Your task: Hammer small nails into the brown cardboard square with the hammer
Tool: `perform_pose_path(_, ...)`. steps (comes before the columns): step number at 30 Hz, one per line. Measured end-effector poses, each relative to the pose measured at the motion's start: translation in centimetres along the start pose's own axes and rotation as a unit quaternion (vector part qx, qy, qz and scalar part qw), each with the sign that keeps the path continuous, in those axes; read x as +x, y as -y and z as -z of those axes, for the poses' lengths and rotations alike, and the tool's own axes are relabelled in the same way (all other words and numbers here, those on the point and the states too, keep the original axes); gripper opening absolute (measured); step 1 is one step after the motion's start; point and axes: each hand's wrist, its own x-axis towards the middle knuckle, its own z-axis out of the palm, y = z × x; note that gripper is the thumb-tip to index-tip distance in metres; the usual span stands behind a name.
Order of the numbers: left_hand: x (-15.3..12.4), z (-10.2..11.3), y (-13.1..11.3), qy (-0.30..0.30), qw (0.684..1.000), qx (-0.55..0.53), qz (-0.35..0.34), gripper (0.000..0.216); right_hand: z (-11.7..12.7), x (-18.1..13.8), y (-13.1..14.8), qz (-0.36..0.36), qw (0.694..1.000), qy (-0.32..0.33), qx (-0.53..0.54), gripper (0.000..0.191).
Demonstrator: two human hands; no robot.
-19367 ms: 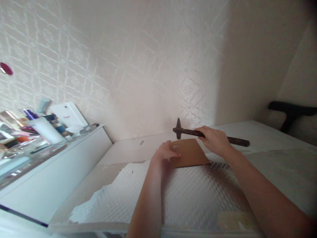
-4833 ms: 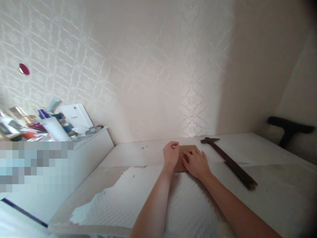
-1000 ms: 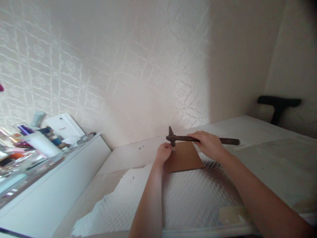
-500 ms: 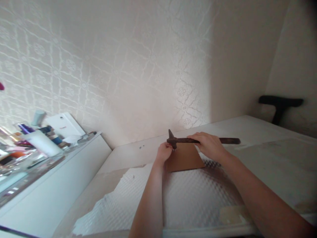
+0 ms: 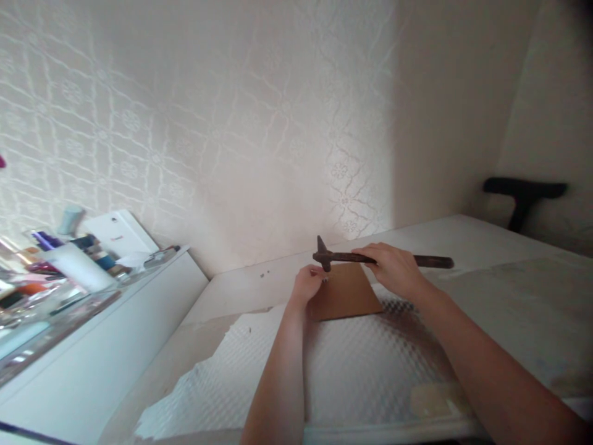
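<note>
My right hand is wrapped round the dark handle of a hammer, held level with its head to the left. The hammer head hangs just above the far left corner of a flat brown board. At that corner my left hand is closed in a pinch, close under the hammer head. What its fingertips hold is too small to make out. Some tiny light specks or bits show on the board beside those fingers. Under the board lies a quilted, silvery-white sheet.
A white cabinet stands on the left, its top crowded with bottles, tubes and a white box. Patterned wallpaper rises behind the white table surface. A black T-shaped handle stands at the right. Several small dark bits lie near the wall.
The hammer has risen slightly off the board's corner, lifted by my right hand. My left hand and the board stay where they were.
</note>
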Motion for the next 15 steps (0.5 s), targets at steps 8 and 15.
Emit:
perform_pose_path(8,-0.12,0.06,-0.11,0.011,1.0,0.014,-0.01,0.016,-0.09,-0.03,-0.01,0.01,1.0,0.021,0.013,0.038)
perform_pose_path(15,-0.44,0.22,-0.5,0.01,1.0,0.012,-0.016,0.015,-0.12,0.01,0.09,-0.001,1.0,0.0,0.014,0.039)
